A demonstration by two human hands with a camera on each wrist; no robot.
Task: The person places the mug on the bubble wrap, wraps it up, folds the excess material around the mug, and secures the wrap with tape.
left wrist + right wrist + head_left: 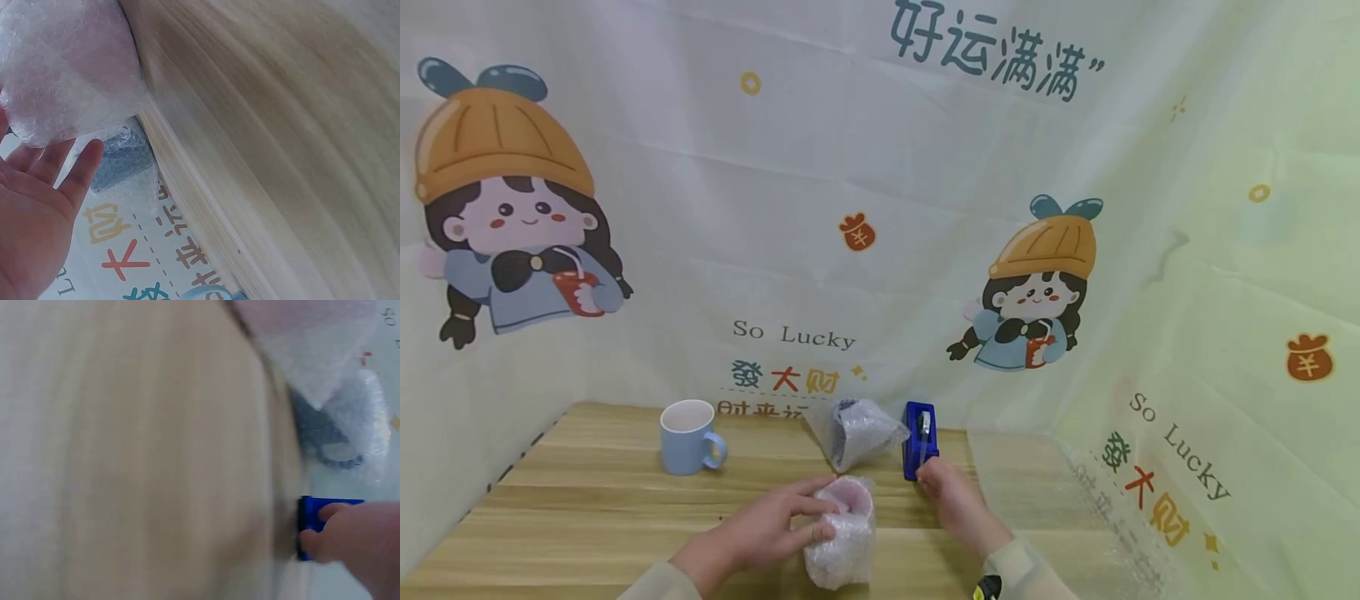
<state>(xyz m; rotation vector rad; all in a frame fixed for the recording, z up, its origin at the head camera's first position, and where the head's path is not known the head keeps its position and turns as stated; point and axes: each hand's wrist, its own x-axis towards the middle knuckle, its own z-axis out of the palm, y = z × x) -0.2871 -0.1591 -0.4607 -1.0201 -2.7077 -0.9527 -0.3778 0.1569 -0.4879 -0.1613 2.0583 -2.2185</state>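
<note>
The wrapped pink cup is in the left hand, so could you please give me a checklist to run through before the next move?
1. Wrapped pink cup steadied: ok, the left hand holds it.
2. Right hand at the tape dispenser: ok, at its near end.
3. Tape cut free: cannot tell.
4. Wrap on the cup taped shut: cannot tell.
5. Spare bubble wrap out: ok, on the table's right side.
6. Blue mug wrapped: not ok, it stands bare.
</note>
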